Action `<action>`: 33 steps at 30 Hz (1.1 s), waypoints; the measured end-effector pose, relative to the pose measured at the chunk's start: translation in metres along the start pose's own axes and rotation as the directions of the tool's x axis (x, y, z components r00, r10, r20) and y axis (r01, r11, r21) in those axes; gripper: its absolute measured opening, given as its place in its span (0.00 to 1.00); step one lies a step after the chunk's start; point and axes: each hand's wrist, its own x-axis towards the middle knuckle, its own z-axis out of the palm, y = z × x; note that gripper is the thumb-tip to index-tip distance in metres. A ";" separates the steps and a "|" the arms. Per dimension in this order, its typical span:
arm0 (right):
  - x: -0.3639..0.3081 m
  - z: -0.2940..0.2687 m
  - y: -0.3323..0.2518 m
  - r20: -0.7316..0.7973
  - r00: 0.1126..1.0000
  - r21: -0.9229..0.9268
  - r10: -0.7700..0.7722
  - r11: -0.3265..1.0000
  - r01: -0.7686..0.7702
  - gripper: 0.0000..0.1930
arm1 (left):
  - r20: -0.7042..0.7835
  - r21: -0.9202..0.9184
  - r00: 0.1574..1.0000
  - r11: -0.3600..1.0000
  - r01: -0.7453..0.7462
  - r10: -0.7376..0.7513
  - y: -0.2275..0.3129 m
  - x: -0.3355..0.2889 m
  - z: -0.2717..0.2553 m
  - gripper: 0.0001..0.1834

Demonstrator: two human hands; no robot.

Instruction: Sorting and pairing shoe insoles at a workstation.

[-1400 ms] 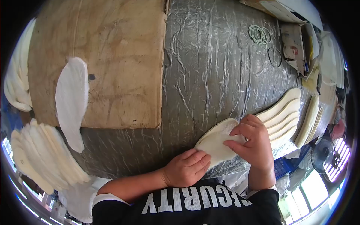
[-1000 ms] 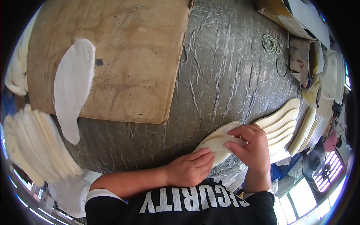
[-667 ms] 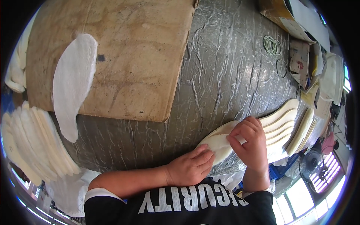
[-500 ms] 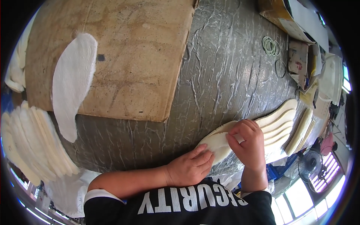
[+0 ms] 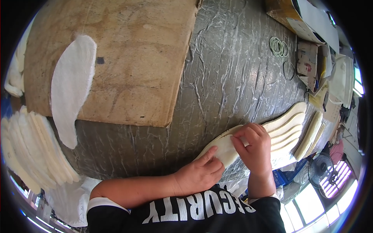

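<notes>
Two hands at work on a white pad, lower centre of the frame
The white pad (image 5: pixel 224 150) lies near the tabletop's front edge, over a cream layer whose rim shows along its upper side; the left hand (image 5: pixel 200 172), fingers partly curled and thumb side raised, rests on its lower left part, though whether it grips cannot be told, while the right hand (image 5: pixel 253 145) pinches its upper right edge between thumb and fingertips. Just right of that hand, a row of cream pads (image 5: pixel 285 130) overlaps in steps. At upper left, a cardboard sheet (image 5: pixel 134 81) covers the tabletop (image 5: pixel 229 73), and a long pad (image 5: pixel 74 87) lies across the sheet's lower edge; a stack of pads (image 5: pixel 37 149) sits at lower left, and pale green bands (image 5: pixel 278 47) lie at upper right
</notes>
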 end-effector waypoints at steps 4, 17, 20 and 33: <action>0.000 0.002 0.001 -0.013 1.000 -0.001 -0.015 1.000 0.015 0.08 | 0.056 0.048 0.998 0.999 -0.005 0.002 0.002 0.001 0.000 0.13; 0.001 0.006 0.004 -0.037 0.998 -0.031 -0.043 0.999 0.042 0.07 | 0.133 0.066 0.990 0.996 -0.058 0.049 0.000 0.011 -0.002 0.11; 0.002 0.007 0.005 -0.026 0.999 -0.043 -0.042 0.998 0.041 0.07 | 0.168 -0.010 0.986 1.000 -0.009 0.010 -0.001 0.020 -0.004 0.11; 0.002 -0.004 0.000 -0.033 0.999 0.024 0.020 1.000 -0.019 0.08 | 0.106 0.000 0.994 1.000 0.009 -0.009 -0.001 0.021 0.002 0.07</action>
